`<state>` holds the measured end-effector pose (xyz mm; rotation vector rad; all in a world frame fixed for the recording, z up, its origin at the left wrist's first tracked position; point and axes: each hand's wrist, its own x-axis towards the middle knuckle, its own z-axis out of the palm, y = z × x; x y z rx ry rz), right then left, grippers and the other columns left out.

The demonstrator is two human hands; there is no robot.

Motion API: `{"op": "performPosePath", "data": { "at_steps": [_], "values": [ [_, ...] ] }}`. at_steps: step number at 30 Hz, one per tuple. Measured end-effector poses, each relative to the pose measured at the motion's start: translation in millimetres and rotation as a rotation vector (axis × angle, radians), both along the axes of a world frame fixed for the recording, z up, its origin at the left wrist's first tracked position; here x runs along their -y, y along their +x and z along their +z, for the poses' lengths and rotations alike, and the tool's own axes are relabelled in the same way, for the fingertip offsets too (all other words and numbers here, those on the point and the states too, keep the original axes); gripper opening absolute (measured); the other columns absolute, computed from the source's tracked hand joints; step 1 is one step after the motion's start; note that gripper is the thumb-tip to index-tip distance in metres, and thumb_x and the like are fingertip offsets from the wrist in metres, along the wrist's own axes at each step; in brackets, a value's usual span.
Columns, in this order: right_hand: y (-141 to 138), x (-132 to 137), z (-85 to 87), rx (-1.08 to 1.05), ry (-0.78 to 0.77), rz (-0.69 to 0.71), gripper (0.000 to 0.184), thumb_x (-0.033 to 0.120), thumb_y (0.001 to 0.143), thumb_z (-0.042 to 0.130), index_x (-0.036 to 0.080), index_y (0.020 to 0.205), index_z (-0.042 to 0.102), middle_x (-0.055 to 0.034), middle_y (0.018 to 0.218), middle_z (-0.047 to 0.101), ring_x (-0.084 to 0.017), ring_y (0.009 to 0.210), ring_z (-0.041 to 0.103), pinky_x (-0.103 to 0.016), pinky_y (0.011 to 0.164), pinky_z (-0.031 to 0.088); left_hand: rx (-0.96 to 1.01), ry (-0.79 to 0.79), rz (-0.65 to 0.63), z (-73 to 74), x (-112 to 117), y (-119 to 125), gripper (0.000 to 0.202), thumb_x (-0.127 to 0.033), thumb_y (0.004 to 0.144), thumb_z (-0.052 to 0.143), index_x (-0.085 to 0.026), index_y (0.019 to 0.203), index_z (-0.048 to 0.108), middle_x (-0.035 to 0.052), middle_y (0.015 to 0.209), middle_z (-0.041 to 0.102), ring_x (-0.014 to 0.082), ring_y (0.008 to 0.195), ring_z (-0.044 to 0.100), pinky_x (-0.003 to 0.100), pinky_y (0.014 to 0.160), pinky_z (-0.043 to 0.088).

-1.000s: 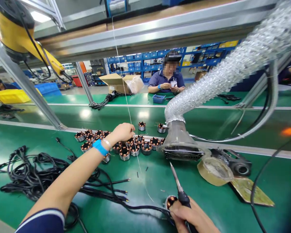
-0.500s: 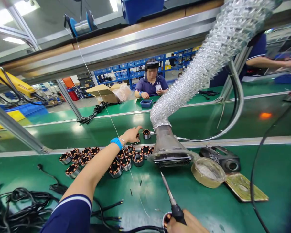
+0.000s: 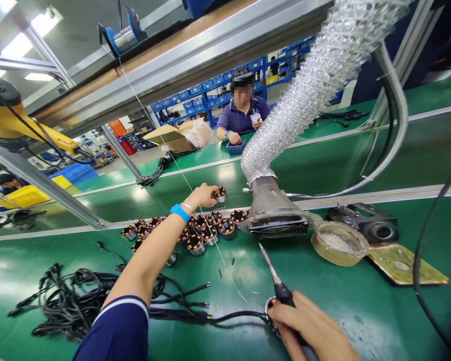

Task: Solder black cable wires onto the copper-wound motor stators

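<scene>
My left hand (image 3: pixel 204 194) is stretched out to the far side of the bench, its fingers closed on a motor stator (image 3: pixel 220 195) with copper windings. Below it, several more stators (image 3: pixel 226 229) stand grouped on the green bench, part of them behind my forearm. Closed around the dark handle of a soldering iron (image 3: pixel 272 271) is my right hand (image 3: pixel 308 321), the metal tip pointing up and away. Under that hand another stator (image 3: pixel 269 307) is mostly covered, and a black cable (image 3: pixel 240 315) runs up to it.
A fume extraction hood (image 3: pixel 274 213) on a silver flexible duct (image 3: pixel 304 95) hangs over the bench. Right of it lie a round tub (image 3: pixel 336 243) and a yellowish plate (image 3: pixel 409 265). Black cables (image 3: pixel 67 301) pile up at left. Solder wire (image 3: pixel 180 170) hangs from a spool (image 3: pixel 126 40). A co-worker (image 3: pixel 244 113) sits opposite.
My left hand has closed on the stator that stood just right of it and sits left of where that stator was. The view has shifted; my right hand still holds the soldering iron.
</scene>
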<state>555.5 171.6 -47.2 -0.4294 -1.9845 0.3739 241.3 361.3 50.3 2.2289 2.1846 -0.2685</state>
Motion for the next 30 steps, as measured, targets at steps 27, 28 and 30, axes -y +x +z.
{"op": "performPosePath", "data": {
  "at_steps": [27,28,30],
  "values": [
    [-5.1,3.3,1.3,-0.029,0.018,0.054,0.025,0.002,0.089,0.05,0.019,0.107,0.055,-0.0024,0.081,0.065,-0.013,0.063,0.049,-0.024,0.058,0.046,0.282,0.342,-0.033,-17.3,266.2,60.4,0.025,-0.022,0.095,0.048,-0.023,0.111,0.066,0.0116,0.115,0.059,0.025,0.107,0.058,0.038,0.095,0.048],
    [-5.3,3.7,1.4,-0.023,0.014,0.063,0.026,0.002,0.089,0.05,0.019,0.108,0.055,-0.0027,0.082,0.065,-0.014,0.064,0.049,-0.025,0.058,0.046,0.407,0.314,-0.076,-19.7,270.1,77.1,0.026,-0.025,0.097,0.044,-0.023,0.111,0.065,0.0102,0.112,0.061,0.0228,0.105,0.059,0.035,0.094,0.048],
    [-5.0,4.4,0.2,-0.009,0.001,0.077,0.026,0.001,0.089,0.05,0.018,0.108,0.054,-0.0031,0.083,0.065,-0.014,0.065,0.048,-0.025,0.059,0.046,0.61,0.174,-0.147,-26.8,273.0,106.9,0.028,-0.029,0.099,0.041,-0.024,0.117,0.061,0.0085,0.114,0.062,0.0208,0.106,0.059,0.033,0.095,0.047]
  ]
}}
